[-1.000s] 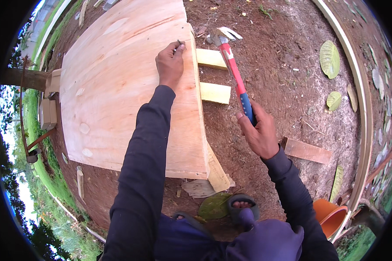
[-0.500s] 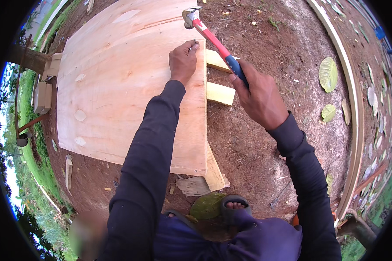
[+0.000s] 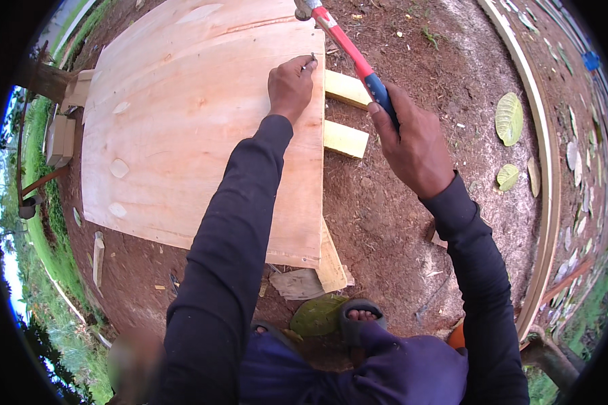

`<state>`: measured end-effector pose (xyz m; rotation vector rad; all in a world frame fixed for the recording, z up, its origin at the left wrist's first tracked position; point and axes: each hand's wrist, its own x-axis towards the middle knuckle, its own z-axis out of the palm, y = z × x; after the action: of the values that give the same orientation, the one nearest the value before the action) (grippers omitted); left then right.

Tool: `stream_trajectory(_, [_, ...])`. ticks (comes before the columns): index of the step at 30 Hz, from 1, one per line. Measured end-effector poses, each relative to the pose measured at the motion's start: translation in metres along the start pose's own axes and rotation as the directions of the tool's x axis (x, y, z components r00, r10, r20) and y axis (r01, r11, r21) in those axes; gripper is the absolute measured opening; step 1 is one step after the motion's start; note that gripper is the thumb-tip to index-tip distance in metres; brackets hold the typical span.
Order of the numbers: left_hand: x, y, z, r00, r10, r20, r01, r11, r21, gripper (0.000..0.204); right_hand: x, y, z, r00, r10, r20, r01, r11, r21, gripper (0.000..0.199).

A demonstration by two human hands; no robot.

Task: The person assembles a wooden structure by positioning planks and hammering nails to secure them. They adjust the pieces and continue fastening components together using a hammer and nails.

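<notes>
Bare dirt ground (image 3: 398, 223), plywood sheet (image 3: 182, 121), left hand (image 3: 289, 86) pinching nail (image 3: 313, 59), right hand (image 3: 412, 138) gripping hammer (image 3: 348, 50)

An outdoor work yard, probably a garden: bare soil (image 3: 385, 202), fallen leaves (image 3: 509, 118) (grass (image 3: 47, 223) at the edge).

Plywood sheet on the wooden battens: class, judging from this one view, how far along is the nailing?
Done: the plywood sheet already lies over the battens, whose ends stick out at its right edge. In hand: the left hand pinches a nail upright near that edge, while the right hand holds the hammer raised above it. Left: this nail stands undriven; other nail heads are too small to tell.
</notes>
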<state>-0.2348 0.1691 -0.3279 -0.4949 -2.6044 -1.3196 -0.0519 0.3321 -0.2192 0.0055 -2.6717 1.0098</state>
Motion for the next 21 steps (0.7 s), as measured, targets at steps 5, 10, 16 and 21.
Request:
stream_trajectory(5, [0.001,-0.006,0.004,0.998,0.059,-0.034,-0.058,0.998,0.022,0.027,-0.002,0.005,0.003,0.995,0.057,0.083,-0.058,0.998,0.007,0.024])
stream_trajectory(10, [-0.001,-0.01,0.004,0.997,0.066,-0.046,-0.066,0.998,0.01,0.026,0.003,-0.023,0.0,0.966,-0.087,-0.245,0.115,0.988,0.102,0.02])
stream_trajectory(16, [0.001,-0.002,0.002,1.0,0.027,-0.005,-0.027,0.999,0.033,0.024,-0.005,0.01,0.01,0.996,0.061,0.07,-0.061,0.998,0.002,0.018])
stream_trajectory(21, [-0.002,-0.008,0.001,0.999,0.039,-0.028,-0.041,0.997,-0.07,0.022,0.007,-0.031,-0.01,0.955,-0.104,-0.277,0.135,0.986,0.096,0.026])
